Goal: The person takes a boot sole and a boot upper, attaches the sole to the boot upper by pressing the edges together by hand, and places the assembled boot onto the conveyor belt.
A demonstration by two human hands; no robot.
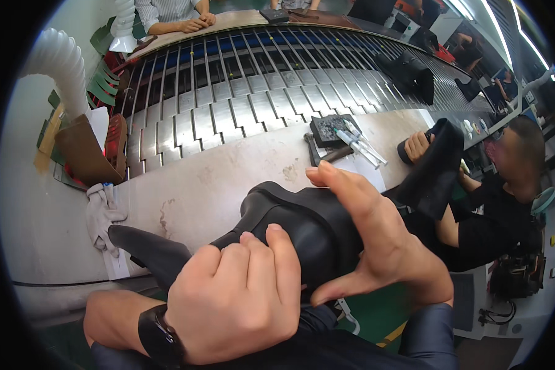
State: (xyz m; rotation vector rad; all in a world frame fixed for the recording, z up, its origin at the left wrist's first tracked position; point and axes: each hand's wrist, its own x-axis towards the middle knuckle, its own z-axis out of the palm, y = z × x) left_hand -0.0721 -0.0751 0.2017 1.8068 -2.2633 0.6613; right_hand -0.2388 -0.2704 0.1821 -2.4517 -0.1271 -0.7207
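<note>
Head view centres on a black boot [317, 231], at the near edge of the pale table [209, 191]. The left hand [234, 302] curls its fingers against it; whether they pinch anything, I cannot tell. The right hand [376, 240] spreads around the rounded end, thumb and fingers wide apart. The step looks like working the boot's surface by hand; the next move calls for steady support. Leftward lie pale gloves [102, 213]; beyond, a dark block [333, 129].

And there's the boot [274, 216] between left hand [234, 299] and right hand [376, 231]; glove [100, 213] off to their left on the bench [191, 179], block [322, 131] and syringes [359, 148] beyond the right hand, conveyor [228, 98] behind those, co-worker [499, 225] over on the right.
</note>
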